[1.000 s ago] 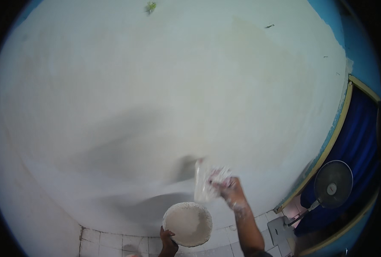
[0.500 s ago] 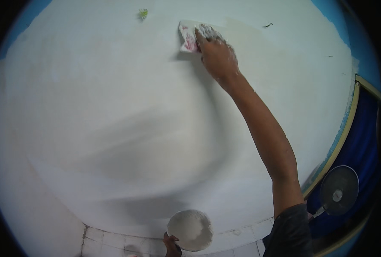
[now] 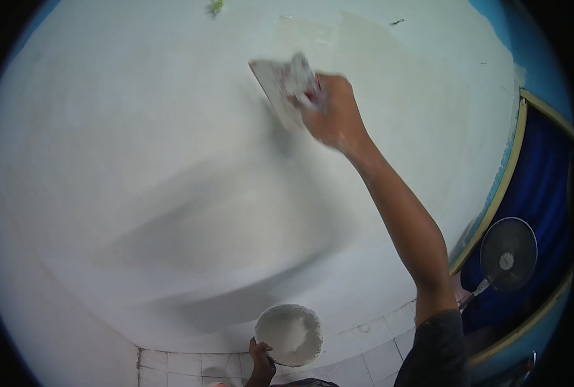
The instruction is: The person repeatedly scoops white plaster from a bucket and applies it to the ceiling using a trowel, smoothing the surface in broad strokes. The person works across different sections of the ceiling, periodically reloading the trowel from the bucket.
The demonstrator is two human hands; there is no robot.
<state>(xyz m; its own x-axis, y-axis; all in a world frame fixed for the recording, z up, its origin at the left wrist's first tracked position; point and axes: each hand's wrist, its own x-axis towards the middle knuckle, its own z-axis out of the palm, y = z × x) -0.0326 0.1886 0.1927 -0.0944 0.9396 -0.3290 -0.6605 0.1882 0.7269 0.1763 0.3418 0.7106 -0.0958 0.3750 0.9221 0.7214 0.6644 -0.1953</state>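
1. Left hand (image 3: 260, 361) at the bottom edge, wrist cut off by the frame; fingers grasp the rim of a round white putty-caked bowl (image 3: 289, 334), held low in front of the wall base.
2. Right hand (image 3: 334, 115) raised high, arm running up from the lower right; dark sleeve cut off at the bottom edge.
3. Right fingers clenched on the handle of a flat, putty-smeared metal scraper blade (image 3: 279, 87); blade pressed against the white plastered wall (image 3: 138, 161). Hand and blade are motion-blurred; handle detail is hard to make out.
4. Wall fills most of the view; a slightly yellower patch (image 3: 338, 32) sits above the blade, and soft grey shadows lie mid-wall.
5. White tiled floor (image 3: 190, 364) meets the wall base beside the bowl.
6. Right side: blue wall edge with yellow-trimmed dark blue opening (image 3: 545, 187); grey standing fan (image 3: 507, 254) in front of it, well apart from both hands.
7. Small green mark (image 3: 215, 7) at the top edge, too small to identify.
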